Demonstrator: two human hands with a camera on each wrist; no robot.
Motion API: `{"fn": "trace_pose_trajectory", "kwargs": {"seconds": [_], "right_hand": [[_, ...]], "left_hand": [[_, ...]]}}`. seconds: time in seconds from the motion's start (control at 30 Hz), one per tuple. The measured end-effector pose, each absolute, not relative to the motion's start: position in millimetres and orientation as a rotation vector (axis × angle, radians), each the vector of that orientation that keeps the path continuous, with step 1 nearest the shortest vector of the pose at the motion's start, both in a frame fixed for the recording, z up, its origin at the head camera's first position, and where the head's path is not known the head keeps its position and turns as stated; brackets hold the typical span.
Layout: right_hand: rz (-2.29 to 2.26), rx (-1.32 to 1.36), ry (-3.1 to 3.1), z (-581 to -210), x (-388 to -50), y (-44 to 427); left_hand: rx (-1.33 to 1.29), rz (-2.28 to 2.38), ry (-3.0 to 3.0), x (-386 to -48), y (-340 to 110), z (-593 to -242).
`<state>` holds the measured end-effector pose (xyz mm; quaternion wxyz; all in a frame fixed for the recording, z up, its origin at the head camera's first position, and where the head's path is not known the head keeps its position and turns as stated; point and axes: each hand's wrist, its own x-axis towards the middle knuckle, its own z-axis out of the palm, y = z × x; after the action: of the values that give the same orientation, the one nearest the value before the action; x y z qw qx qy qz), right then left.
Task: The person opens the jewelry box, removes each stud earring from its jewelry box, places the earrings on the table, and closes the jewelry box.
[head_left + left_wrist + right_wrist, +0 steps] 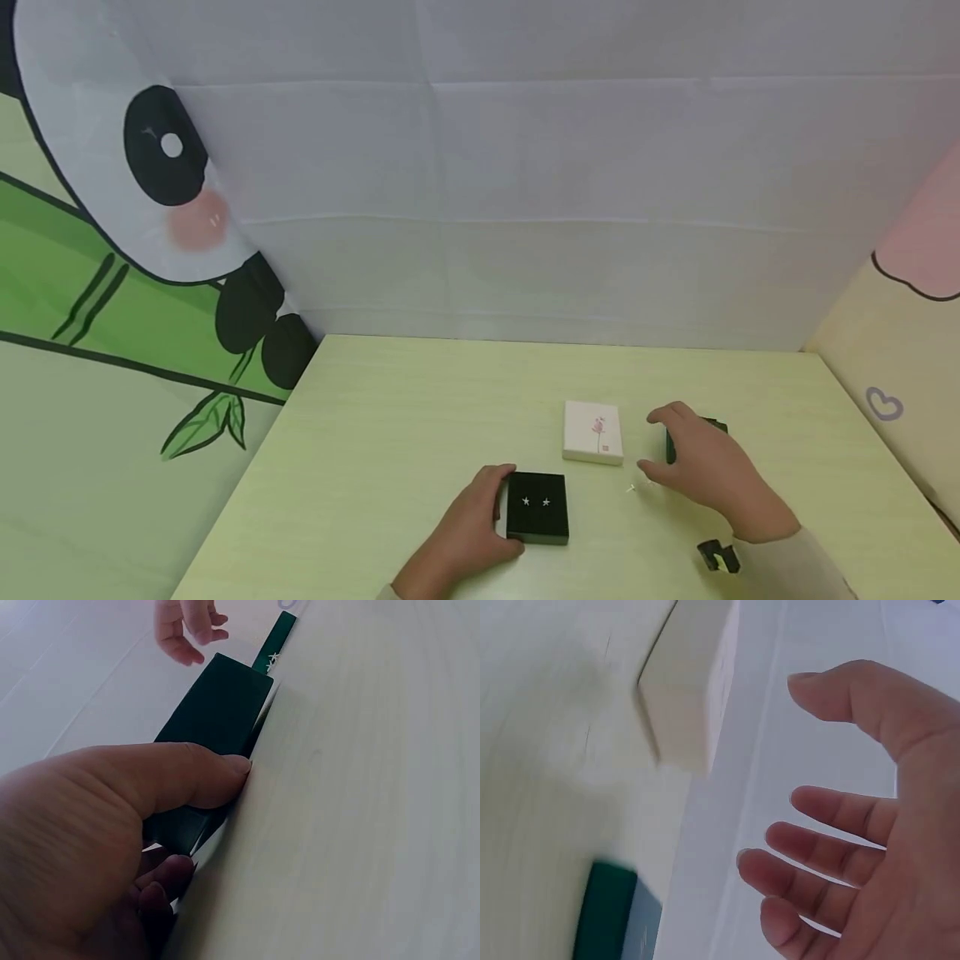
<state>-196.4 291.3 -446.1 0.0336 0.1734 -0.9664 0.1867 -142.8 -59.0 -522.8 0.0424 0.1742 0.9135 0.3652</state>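
In the head view my left hand grips a small dark jewelry box by its left side. Two star-shaped stud earrings sit on its black insert. The left wrist view shows the thumb pressed along the dark green side of that jewelry box, fingers curled underneath. My right hand hovers over the table with thumb and fingers spread, holding nothing. Partly hidden behind it is a dark green box. A tiny star-like piece lies left of the right thumb.
A white box lid with a pink flower print lies flat between the hands, farther back. A small black object is beside the right sleeve. The pale table meets a white back wall and printed side panels.
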Motion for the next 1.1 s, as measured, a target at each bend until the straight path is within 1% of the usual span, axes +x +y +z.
{"fn": "trace_pose_trajectory", "kwargs": {"seconds": [0.5, 0.8, 1.1], "right_hand": [[0.816, 0.584, -2.952, -453.2, -173.7, 204.6], [0.748, 0.68, -2.908, -456.8, -158.6, 176.4], [0.657, 0.7, -2.918, -467.6, -147.3, 158.2]], "left_hand": [[0.568, 1.132, 2.791, -138.1, -63.1, -521.7], [0.587, 1.113, 2.791, -135.3, -67.7, -520.4], [0.59, 1.103, 2.783, -131.2, -72.0, -518.6]]}}
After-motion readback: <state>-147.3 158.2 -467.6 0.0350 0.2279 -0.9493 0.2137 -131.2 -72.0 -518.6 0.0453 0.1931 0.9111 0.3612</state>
